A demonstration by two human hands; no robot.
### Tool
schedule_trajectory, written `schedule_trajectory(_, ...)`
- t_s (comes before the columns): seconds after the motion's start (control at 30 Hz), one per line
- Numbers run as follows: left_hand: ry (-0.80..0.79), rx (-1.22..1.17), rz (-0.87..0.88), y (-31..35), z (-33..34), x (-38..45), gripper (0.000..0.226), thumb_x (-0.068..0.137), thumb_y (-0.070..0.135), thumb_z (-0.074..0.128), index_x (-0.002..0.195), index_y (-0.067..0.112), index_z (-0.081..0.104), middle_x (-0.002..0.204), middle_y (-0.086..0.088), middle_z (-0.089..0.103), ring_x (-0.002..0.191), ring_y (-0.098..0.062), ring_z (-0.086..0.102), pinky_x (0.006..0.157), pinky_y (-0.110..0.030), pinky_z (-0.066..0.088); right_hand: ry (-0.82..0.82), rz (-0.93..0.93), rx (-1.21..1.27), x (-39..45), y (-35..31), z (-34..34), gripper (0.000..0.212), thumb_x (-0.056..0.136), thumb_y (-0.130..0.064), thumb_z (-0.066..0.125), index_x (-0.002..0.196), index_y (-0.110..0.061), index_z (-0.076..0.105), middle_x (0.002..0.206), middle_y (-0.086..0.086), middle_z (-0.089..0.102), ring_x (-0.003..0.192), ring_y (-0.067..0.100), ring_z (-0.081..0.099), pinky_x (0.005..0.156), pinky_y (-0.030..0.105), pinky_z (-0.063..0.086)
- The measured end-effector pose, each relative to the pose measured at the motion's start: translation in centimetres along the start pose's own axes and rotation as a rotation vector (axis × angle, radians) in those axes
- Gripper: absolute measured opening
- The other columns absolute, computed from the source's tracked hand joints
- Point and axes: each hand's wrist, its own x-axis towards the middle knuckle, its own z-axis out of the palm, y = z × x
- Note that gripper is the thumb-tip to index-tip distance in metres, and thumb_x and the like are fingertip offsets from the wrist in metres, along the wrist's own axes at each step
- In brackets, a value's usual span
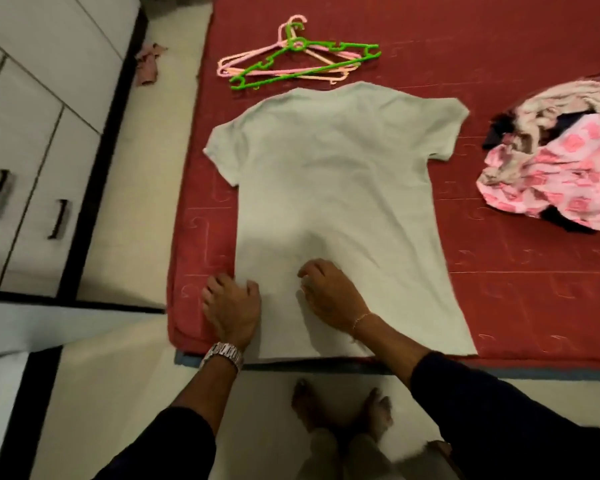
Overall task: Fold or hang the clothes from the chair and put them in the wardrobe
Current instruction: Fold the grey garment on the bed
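Red mattress (499,46) bears an unfolded t-shirt (333,188), left hand (231,306) and right hand (329,294) loosely curled on its hem, unsorted clothes pile (555,157) and hangers (291,57) beside it.

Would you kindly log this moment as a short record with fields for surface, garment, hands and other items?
surface: red mattress
garment: pale T-shirt, spread flat, collar away from the person
left hand: fingers curled at the shirt's left edge near the hem
right hand: fingers bent, resting on the shirt's lower part
hangers: green and pink, beyond the collar
clothes pile: right of the shirt
wardrobe: on the left, doors closed
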Motion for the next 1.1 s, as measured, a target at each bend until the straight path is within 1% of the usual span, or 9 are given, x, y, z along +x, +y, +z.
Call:
schedule_trajectory(0.13, -0.176, -0.254, -0.042, -3.4, -1.6, 1.8, 0.035, 0.086, 0.033, 0.071, 0.100, 0.002, 0.062, 0.097, -0.017, 0.066, 0.089, -0.034, 0.061, 0.077, -0.041, 0.048, -0.103, -0.129, -0.007, 3.3, -3.6, 3.7, 0.030, 0.097, -0.011, 0.059, 0.127, -0.006, 0.061, 0.133, 0.016, 0.060, 0.121, 0.030, 0.057, 0.104, 0.038, 0.048)
schedule_trajectory(0.23, -0.592, -0.445, -0.077, -5.2, -3.3, 3.0, 0.030, 0.086, 0.026, 0.076, 0.083, -0.004, 0.071, 0.067, -0.008, 0.062, 0.061, -0.018, 0.055, 0.061, -0.032, 0.047, -0.180, -0.166, -0.018, 4.4, -4.6, 5.7, 0.039, 0.100, -0.017, 0.054, 0.138, -0.009, 0.054, 0.147, 0.013, 0.050, 0.136, 0.031, 0.046, 0.114, 0.044, 0.039)
schedule_trajectory(0.33, -0.885, -0.493, -0.103, -6.0, -4.6, 3.6, 0.030, 0.085, 0.020, 0.079, 0.095, -0.007, 0.071, 0.074, -0.007, 0.065, 0.068, -0.013, 0.059, 0.062, -0.024, 0.051, -0.242, -0.154, -0.068, 4.2, -4.5, 6.5, 0.048, 0.104, -0.033, 0.040, 0.149, -0.016, 0.042, 0.159, 0.004, 0.036, 0.149, 0.025, 0.028, 0.121, 0.046, 0.025)
schedule_trajectory(0.47, -0.998, -0.750, -0.232, -7.1, -5.2, 3.9, 0.041, 0.082, 0.009, 0.079, 0.115, -0.008, 0.064, 0.108, -0.017, 0.074, 0.102, -0.030, 0.071, 0.086, -0.040, 0.059, -0.275, -0.138, -0.069, 3.8, -4.5, 6.3, 0.062, 0.105, -0.055, 0.027, 0.157, -0.022, 0.029, 0.165, -0.002, 0.023, 0.154, 0.018, 0.013, 0.125, 0.044, 0.014)
schedule_trajectory(0.63, -1.315, -0.651, -0.208, -9.9, -4.8, 3.5, 0.038, 0.080, 0.005, 0.081, 0.115, 0.002, 0.066, 0.104, -0.013, 0.075, 0.097, -0.028, 0.073, 0.080, -0.039, 0.060, -0.344, -0.159, -0.173, 3.5, -4.7, 6.2, 0.092, 0.090, -0.083, 0.024, 0.161, -0.026, 0.008, 0.169, -0.003, 0.003, 0.155, 0.017, -0.003, 0.125, 0.046, 0.005)
schedule_trajectory(0.77, -1.300, -0.407, -0.182, -10.5, -4.8, 3.8, 0.027, 0.075, 0.020, 0.087, 0.081, 0.003, 0.067, 0.072, -0.013, 0.071, 0.062, -0.018, 0.068, 0.061, -0.027, 0.058, -0.364, -0.187, -0.275, 3.2, -5.1, 6.4, 0.114, 0.076, -0.096, 0.027, 0.161, -0.027, -0.004, 0.168, 0.000, -0.008, 0.155, 0.022, -0.010, 0.124, 0.051, -0.002)
schedule_trajectory(0.93, -1.189, -0.102, 0.009, -8.3, -5.6, 5.8, 0.049, 0.072, 0.047, 0.085, 0.085, 0.001, 0.074, 0.074, -0.007, 0.076, 0.059, -0.014, 0.068, 0.058, -0.023, 0.054, -0.312, -0.160, -0.254, 3.8, -5.6, 6.3, 0.096, 0.087, -0.085, 0.027, 0.161, -0.025, 0.012, 0.168, 0.005, 0.008, 0.155, 0.025, 0.003, 0.124, 0.052, 0.006)
schedule_trajectory(1.0, -1.049, -0.154, 0.027, -7.3, -5.8, 7.0, 0.052, 0.073, 0.052, 0.082, 0.086, 0.002, 0.074, 0.071, -0.004, 0.075, 0.056, -0.013, 0.068, 0.057, -0.023, 0.053, -0.259, -0.141, -0.222, 4.6, -5.5, 5.9, 0.083, 0.095, -0.073, 0.028, 0.159, -0.020, 0.022, 0.166, 0.008, 0.019, 0.154, 0.026, 0.013, 0.125, 0.050, 0.011)
schedule_trajectory(1.1, -0.794, -0.406, 0.044, -5.6, -5.5, 9.4, 0.038, 0.081, 0.037, 0.080, 0.094, 0.002, 0.073, 0.078, -0.008, 0.075, 0.064, -0.016, 0.070, 0.060, -0.026, 0.057, -0.182, -0.091, -0.224, 6.8, -5.1, 5.5, 0.066, 0.103, -0.055, 0.030, 0.156, -0.016, 0.030, 0.164, 0.010, 0.026, 0.152, 0.027, 0.021, 0.123, 0.050, 0.019)
